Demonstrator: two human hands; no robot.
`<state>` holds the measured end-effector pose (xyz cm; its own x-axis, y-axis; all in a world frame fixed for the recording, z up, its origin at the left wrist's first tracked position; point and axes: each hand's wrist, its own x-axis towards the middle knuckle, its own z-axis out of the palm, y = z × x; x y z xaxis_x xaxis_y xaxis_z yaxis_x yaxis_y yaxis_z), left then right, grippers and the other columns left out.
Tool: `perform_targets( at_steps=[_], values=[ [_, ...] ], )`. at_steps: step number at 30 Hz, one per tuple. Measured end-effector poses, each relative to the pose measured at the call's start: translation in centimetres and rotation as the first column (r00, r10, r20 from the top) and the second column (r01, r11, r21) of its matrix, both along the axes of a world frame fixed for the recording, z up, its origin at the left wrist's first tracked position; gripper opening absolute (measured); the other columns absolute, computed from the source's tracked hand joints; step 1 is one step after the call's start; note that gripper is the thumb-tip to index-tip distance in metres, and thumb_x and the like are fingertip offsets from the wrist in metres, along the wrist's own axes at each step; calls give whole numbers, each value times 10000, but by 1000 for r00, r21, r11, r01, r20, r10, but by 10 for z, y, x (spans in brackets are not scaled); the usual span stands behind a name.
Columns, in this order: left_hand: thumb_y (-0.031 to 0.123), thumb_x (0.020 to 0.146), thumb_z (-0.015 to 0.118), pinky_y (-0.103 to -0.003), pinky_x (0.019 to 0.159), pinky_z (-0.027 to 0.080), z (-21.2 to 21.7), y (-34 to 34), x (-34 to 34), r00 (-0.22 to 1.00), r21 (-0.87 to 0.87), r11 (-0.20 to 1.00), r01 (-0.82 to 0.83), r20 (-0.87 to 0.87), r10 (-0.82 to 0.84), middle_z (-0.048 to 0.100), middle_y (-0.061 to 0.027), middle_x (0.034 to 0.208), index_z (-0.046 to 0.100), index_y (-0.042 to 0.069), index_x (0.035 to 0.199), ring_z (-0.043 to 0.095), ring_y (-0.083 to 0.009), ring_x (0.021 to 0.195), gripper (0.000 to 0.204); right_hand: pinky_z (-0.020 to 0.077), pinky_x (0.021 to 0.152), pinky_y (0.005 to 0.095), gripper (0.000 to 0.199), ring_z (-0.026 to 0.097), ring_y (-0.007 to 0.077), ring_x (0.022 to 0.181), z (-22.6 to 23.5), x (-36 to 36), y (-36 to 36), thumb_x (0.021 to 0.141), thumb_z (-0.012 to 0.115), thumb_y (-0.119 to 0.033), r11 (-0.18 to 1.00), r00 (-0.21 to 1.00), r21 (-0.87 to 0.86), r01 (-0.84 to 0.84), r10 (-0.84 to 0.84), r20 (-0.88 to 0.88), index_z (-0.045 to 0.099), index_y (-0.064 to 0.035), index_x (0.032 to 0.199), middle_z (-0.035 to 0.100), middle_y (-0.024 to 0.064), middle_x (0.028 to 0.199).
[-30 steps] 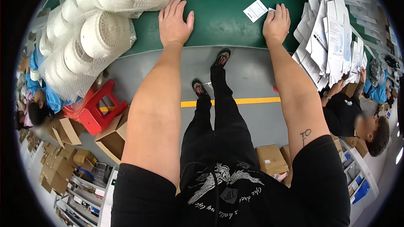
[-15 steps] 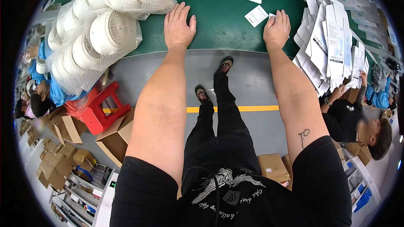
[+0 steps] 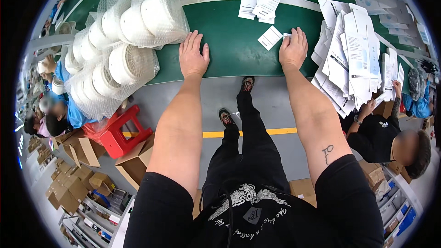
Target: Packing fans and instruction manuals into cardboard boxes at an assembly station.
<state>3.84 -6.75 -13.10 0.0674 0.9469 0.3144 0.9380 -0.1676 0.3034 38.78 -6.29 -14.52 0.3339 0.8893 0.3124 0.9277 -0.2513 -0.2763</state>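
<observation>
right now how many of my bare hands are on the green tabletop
2: your left hand, beside white cylinders in clear bubble wrap; your right hand, partly covering a white paper slip.

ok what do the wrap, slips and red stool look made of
Wrap: clear, glossy plastic film, probably bubble wrap, from its dimples and glints. Slips: white paper or thin card; flat, printed. Red stool: likely moulded plastic, smooth and evenly coloured.
</observation>
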Motion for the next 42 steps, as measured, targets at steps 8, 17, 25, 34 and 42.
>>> perform_targets(
  at_steps=[8, 17, 25, 34, 42],
  values=[
    [248, 1024, 630, -475, 1239, 355, 6, -3, 3, 999, -52, 999, 7, -31, -9, 540, -49, 1589, 590, 131, 1428, 467, -275, 1498, 423, 338, 1247, 468, 459, 448, 318, 1486, 10, 2, -2, 982, 644, -317, 1000, 991, 9, -10, 11, -130, 644, -88, 1380, 550, 84, 1564],
    [230, 1051, 561, -519, 1280, 270, 3, -6, 14, 995, -194, 981, -31, -96, 13, 429, -84, 1669, 480, 109, 1516, 355, -304, 1572, 487, 334, 1249, 479, 483, 433, 325, 1494, 20, 8, -1, 953, 686, -290, 999, 973, -33, 3, -10, -232, 630, -90, 1389, 526, 76, 1581],
    [286, 1011, 625, -620, 1296, 165, 19, -3, 15, 996, -405, 910, -86, -45, 74, 248, -82, 1768, 329, 151, 1634, 202, -332, 1636, 703, 331, 1251, 490, 472, 422, 324, 1501, 28, 6, -1, 955, 685, -239, 999, 948, -44, 9, -22, -319, 611, -105, 1402, 514, 61, 1589],
    [397, 901, 771, -604, 1301, 195, 39, 19, 13, 994, -675, 730, -108, -98, 56, 103, -90, 1808, 237, 151, 1682, 131, -358, 1655, 978, 312, 1265, 491, 465, 399, 322, 1515, 29, 13, -3, 974, 654, -241, 997, 927, -79, 18, -47, -373, 596, -107, 1416, 489, 57, 1604],
    [508, 823, 826, -562, 1307, 229, 21, 59, -15, 998, -825, 561, -63, -53, 33, 73, -166, 1803, 232, 116, 1701, 72, -374, 1660, 1130, 311, 1268, 503, 434, 409, 334, 1508, 29, 12, -1, 972, 631, -236, 1000, 911, -19, 14, -21, -411, 619, -98, 1384, 500, 68, 1591]
  ],
)
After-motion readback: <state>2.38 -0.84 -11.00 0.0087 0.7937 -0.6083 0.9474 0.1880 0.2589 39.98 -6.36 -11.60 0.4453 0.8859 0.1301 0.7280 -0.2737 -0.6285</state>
